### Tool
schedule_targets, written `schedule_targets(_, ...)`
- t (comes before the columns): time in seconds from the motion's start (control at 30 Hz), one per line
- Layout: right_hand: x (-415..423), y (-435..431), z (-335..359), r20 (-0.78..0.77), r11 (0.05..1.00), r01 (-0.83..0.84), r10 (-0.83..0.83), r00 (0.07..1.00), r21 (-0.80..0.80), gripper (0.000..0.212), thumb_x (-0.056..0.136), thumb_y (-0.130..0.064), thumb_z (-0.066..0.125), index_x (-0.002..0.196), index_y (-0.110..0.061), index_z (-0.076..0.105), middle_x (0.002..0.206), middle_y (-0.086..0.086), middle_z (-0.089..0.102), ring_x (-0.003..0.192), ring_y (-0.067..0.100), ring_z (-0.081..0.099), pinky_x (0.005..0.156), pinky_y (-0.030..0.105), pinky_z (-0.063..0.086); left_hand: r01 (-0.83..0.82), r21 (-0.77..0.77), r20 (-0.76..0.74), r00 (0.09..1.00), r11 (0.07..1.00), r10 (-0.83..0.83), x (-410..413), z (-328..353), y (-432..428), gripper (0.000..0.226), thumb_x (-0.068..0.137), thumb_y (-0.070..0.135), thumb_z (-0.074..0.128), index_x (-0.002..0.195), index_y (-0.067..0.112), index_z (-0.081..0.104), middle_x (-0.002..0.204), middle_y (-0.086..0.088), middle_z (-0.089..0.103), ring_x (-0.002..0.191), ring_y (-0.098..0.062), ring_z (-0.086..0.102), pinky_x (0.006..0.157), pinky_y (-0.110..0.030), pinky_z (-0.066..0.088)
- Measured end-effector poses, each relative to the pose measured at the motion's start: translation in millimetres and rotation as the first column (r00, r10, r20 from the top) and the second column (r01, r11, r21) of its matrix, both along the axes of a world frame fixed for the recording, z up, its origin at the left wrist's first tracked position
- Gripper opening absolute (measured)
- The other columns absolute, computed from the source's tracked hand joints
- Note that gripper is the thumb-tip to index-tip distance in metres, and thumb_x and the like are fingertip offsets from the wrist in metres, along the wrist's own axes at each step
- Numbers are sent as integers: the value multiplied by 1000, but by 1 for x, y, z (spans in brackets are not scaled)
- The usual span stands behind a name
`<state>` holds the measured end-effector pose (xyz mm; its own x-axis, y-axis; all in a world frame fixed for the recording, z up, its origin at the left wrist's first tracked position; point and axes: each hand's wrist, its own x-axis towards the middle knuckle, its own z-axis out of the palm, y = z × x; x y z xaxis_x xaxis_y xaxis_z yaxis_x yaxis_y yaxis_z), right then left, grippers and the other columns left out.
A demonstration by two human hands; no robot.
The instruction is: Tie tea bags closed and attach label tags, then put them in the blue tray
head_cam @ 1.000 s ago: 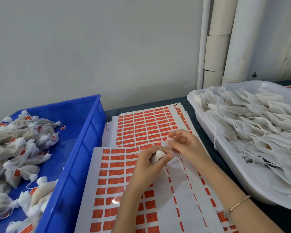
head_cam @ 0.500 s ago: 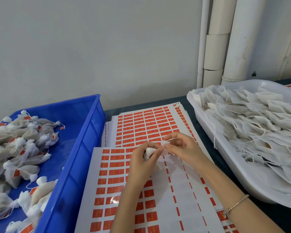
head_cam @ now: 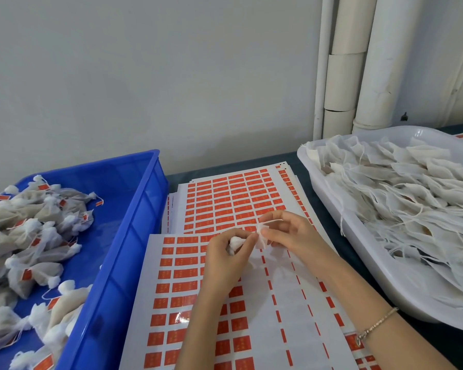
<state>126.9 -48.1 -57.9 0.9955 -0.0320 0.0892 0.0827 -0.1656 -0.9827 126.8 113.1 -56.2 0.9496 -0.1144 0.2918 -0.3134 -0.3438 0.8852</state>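
On the left, the blue tray (head_cam: 129, 236) is holding cream-white tied tea bags (head_cam: 42, 272) with orange-red tags (head_cam: 26, 275). The label sheets (head_cam: 233, 198) in the middle are showing a grid of orange-red rectangles on white, beneath a white tea bag (head_cam: 235, 243). On the right, the white tray (head_cam: 385, 284) is holding white untied bags (head_cam: 412, 204).

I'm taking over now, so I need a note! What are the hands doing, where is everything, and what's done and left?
Left hand: grips one bag, above the label sheets.
Right hand: pinches its string at the bag's neck.
Blue tray, on the left: a pile of finished bags, tied and tagged.
White tray, on the right: many untied bags.
Left to do: finish this tie, add a label (none shows on it), drop the bag in the blue tray, then start the next one.
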Motion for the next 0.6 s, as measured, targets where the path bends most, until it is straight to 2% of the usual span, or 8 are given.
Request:
schedule_targets(0.07, -1, 2, 2, -21, 998, -9, 10, 1000, 56, 22, 85, -37, 68, 105, -31, 62, 98, -17, 68, 87, 4, 68, 74, 16, 54, -21, -16, 1, 1000, 1000, 21, 0, 0, 1, 14, 84, 26, 72, 76, 36, 65, 74, 19, 66, 79, 1, 62, 62, -5, 47)
schedule_targets(0.17, -3, 3, 9, -34, 985, -23, 29, 999, 169, 43, 73, -61, 59, 105, -32, 61, 96, -14, 71, 88, 5, 68, 71, 15, 54, -46, -30, -12, 999, 998, 45, 1, 0, 1, 11, 84, 25, 72, 79, 32, 66, 79, 16, 66, 81, 4, 61, 61, -4, 46)
schedule_targets(0.27, -2, 0, 10, 57, 999, 34, -35, 998, 26, 46, 65, -56, 67, 104, -32, 59, 93, -18, 68, 87, 1, 66, 67, 11, 52, -69, -52, -13, 998, 996, 68, 1, 1, 2, 11, 84, 24, 72, 78, 31, 65, 77, 14, 66, 78, 4, 61, 60, -4, 45)
schedule_targets(0.33, -3, 1, 5, 92, 998, 39, -35, 995, -46, 48, 65, -50, 77, 105, -31, 59, 93, -16, 68, 86, 7, 67, 71, 16, 55, -77, -66, -13, 997, 995, 76, 2, 0, 2, 11, 84, 24, 72, 77, 30, 66, 75, 13, 67, 77, 2, 61, 60, -5, 46)
schedule_targets(0.47, -6, 5, 0, 122, 972, 85, -59, 991, -221, 36, 66, -44, 83, 93, -32, 63, 84, -17, 69, 75, 6, 66, 63, 15, 54, -107, -72, -23, 994, 992, 105, 4, -2, 4, 7, 84, 27, 72, 78, 27, 69, 77, 12, 69, 79, -1, 62, 62, -6, 47)
schedule_targets(0.6, -7, 5, 0, 128, 964, 106, -76, 989, -244, 12, 72, -43, 78, 75, -37, 68, 80, -20, 69, 77, 5, 66, 68, 12, 50, -131, -56, -31, 991, 990, 129, 5, -1, 3, 10, 84, 29, 72, 77, 33, 66, 77, 16, 67, 80, 1, 61, 61, -5, 47)
